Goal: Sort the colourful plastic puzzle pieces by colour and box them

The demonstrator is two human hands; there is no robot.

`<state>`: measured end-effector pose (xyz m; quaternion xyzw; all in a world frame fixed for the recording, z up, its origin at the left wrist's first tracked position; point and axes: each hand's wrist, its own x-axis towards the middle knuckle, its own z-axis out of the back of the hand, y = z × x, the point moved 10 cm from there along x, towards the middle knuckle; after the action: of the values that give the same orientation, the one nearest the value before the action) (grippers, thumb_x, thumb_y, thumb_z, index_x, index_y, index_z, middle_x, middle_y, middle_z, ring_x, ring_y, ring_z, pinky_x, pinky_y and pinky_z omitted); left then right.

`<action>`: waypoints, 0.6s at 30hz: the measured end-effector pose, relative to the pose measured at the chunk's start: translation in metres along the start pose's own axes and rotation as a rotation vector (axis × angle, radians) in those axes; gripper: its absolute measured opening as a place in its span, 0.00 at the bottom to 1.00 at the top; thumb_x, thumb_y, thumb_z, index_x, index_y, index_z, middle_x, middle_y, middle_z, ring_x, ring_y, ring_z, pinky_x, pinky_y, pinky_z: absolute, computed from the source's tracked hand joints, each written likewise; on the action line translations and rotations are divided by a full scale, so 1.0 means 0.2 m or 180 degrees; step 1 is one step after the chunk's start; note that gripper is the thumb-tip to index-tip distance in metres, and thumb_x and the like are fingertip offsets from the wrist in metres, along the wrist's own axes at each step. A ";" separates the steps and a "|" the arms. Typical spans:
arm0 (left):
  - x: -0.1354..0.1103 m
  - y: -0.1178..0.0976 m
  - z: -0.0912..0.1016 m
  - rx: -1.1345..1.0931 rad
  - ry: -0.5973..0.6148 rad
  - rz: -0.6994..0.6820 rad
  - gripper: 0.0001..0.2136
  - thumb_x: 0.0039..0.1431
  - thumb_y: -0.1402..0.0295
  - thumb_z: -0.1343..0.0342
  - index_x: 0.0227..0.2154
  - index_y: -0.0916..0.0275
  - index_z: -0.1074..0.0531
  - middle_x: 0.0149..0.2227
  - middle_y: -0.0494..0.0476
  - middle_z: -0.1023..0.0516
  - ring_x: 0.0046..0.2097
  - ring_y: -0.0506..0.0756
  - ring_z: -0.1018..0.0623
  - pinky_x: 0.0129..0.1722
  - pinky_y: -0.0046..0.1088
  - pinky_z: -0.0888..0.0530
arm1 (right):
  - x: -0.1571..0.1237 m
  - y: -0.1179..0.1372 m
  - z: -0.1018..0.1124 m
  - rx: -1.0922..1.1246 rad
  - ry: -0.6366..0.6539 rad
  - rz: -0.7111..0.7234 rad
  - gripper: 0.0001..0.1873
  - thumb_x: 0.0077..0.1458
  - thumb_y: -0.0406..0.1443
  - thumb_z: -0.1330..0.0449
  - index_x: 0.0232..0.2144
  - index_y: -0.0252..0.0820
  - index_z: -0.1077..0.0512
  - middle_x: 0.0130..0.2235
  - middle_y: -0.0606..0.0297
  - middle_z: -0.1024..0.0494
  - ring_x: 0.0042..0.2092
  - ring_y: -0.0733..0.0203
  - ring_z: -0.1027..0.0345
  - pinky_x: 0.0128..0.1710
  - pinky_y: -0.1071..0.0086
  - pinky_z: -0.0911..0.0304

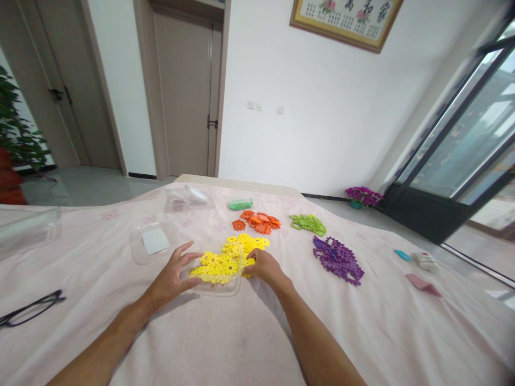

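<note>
A clear plastic box point(225, 291) stands in front of me on the cloth, with many yellow flower-shaped plastic pieces point(217, 264) in it. My left hand point(177, 272) is closed around its left side, thumb at the near edge and fingers at the far one. More yellow pieces point(249, 241) lie in a loose pile just behind and to the right of the box. At the box's right side, my right hand point(265, 266) has its fingers bent and closed on some yellow pieces, partly hiding them.
Behind lie piles of orange pieces point(261, 222) and light green pieces point(309, 224), with purple pieces point(338, 260) at right. A box of green pieces point(240, 204) stands farther back. A clear lid point(139, 249), glasses point(36, 308) and a pink cloth point(423, 284) lie about.
</note>
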<state>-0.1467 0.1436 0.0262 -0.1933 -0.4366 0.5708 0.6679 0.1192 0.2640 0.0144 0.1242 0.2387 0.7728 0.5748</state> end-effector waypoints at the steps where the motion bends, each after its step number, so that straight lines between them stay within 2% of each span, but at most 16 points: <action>1: 0.00 0.00 0.00 0.0006 -0.0013 0.0000 0.27 0.55 0.49 0.36 0.54 0.56 0.26 0.69 0.68 0.44 0.69 0.69 0.39 0.65 0.57 0.37 | 0.00 0.00 -0.01 0.0056 -0.0012 0.0017 0.26 0.41 0.41 0.27 0.44 0.44 0.24 0.43 0.64 0.22 0.42 0.57 0.31 0.36 0.70 0.46; 7: 0.00 -0.01 0.02 0.0095 -0.0086 0.0001 0.24 0.55 0.49 0.37 0.51 0.54 0.23 0.68 0.65 0.41 0.69 0.69 0.38 0.65 0.59 0.38 | 0.02 -0.01 0.01 0.0227 -0.0036 0.0058 0.22 0.41 0.38 0.27 0.41 0.43 0.23 0.38 0.66 0.23 0.39 0.60 0.32 0.34 0.71 0.47; 11: 0.00 -0.02 0.03 0.0123 -0.0104 -0.0003 0.23 0.54 0.49 0.36 0.50 0.54 0.21 0.68 0.65 0.40 0.68 0.70 0.37 0.65 0.58 0.37 | 0.05 -0.08 0.14 0.0374 -0.0415 -0.0055 0.19 0.42 0.38 0.29 0.40 0.42 0.24 0.36 0.66 0.23 0.38 0.59 0.32 0.33 0.70 0.46; 15: 0.01 -0.02 0.03 0.0128 -0.0092 -0.0014 0.24 0.53 0.49 0.36 0.49 0.56 0.21 0.68 0.66 0.40 0.69 0.70 0.37 0.66 0.57 0.37 | 0.05 -0.08 0.27 0.1178 -0.0918 0.0073 0.17 0.45 0.40 0.31 0.39 0.42 0.26 0.33 0.67 0.24 0.35 0.59 0.31 0.32 0.69 0.41; 18: 0.01 -0.03 0.03 0.0147 -0.0089 -0.0036 0.23 0.54 0.49 0.36 0.49 0.55 0.21 0.68 0.66 0.40 0.68 0.70 0.37 0.66 0.57 0.37 | 0.01 0.03 0.29 0.1896 -0.1100 0.0347 0.17 0.45 0.41 0.31 0.37 0.43 0.27 0.32 0.67 0.23 0.34 0.59 0.30 0.33 0.68 0.37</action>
<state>-0.1479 0.1419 0.0333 -0.1673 -0.4337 0.5796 0.6693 0.1409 0.2785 0.0668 0.4280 0.3460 0.6663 0.5031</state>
